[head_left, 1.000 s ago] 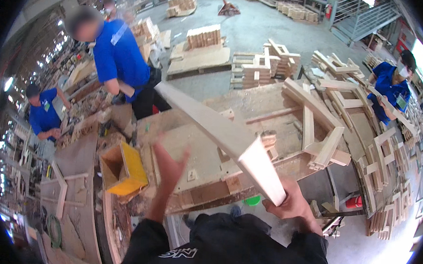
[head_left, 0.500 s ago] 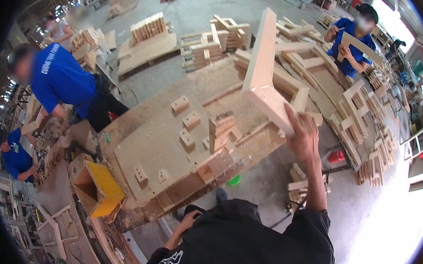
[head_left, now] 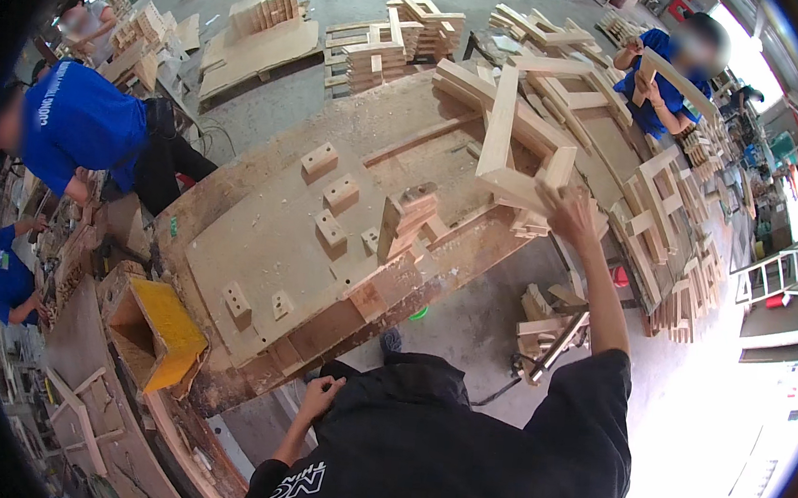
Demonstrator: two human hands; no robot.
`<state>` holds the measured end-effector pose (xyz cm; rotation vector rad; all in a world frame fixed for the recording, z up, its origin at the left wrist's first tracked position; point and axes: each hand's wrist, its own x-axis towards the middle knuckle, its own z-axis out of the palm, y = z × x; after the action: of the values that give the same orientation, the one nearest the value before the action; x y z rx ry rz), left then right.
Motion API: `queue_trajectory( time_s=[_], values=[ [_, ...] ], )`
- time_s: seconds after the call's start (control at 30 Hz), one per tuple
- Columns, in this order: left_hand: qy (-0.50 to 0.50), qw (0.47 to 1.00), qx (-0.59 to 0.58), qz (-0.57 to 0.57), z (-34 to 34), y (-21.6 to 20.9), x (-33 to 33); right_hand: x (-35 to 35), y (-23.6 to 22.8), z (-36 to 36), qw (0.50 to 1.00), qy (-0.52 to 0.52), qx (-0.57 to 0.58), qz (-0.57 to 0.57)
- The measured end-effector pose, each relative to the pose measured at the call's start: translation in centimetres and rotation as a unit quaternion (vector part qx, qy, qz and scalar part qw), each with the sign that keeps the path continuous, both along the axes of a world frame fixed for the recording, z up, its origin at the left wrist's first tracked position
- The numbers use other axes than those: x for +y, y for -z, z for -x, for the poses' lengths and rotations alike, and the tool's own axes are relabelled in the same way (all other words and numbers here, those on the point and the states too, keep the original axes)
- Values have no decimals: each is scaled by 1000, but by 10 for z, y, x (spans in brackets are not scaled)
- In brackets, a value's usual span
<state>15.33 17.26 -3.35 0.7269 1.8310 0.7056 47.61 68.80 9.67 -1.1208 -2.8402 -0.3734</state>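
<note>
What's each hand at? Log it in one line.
left hand by black shirt | right hand at angled wooden piece's end | workbench bearing wooden blocks | yellow-faced box

Blk tee (head_left: 469, 439), loose R sleeve (head_left: 582, 405) approx. 4 o'clock; wht block lettering (head_left: 299, 483) approx. 7 o'clock. L hand (head_left: 319, 397) & R hand (head_left: 570, 215) gloveless.

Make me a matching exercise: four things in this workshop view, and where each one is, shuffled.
Things
1. Right hand
2. Left hand
3. Yellow-sided box
4. Pale blocks with holes

Places
a. On the flat board
b. At one end of the angled wooden piece
c. At the left end of the bench
d. Close to the black shirt

Pairs: 1-b, 2-d, 3-c, 4-a
</note>
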Motion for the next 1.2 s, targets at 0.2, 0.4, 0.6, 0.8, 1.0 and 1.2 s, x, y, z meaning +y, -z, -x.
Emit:
queue_trajectory(
  time_s=[0.2,0.4,0.6,0.8,1.0,1.2],
  values=[
    [40,977,174,-117,-9,8,-6,72,-15,-17,985,134,-103,14],
    [-67,987,-5,148,4,8,-21,93,4,21,973,161,-117,118],
    [22,998,36,-43,2,11,-27,114,36,18,972,110,11,207],
    [-23,982,137,-125,-5,-17,-67,118,13,-30,970,-4,-32,242],
    [-182,977,33,-105,-49,-113,-105,7,13,3,972,52,-23,226],
    [-357,933,-36,23,-74,-87,-149,-181,8,108,854,-65,-151,493]
  ],
)
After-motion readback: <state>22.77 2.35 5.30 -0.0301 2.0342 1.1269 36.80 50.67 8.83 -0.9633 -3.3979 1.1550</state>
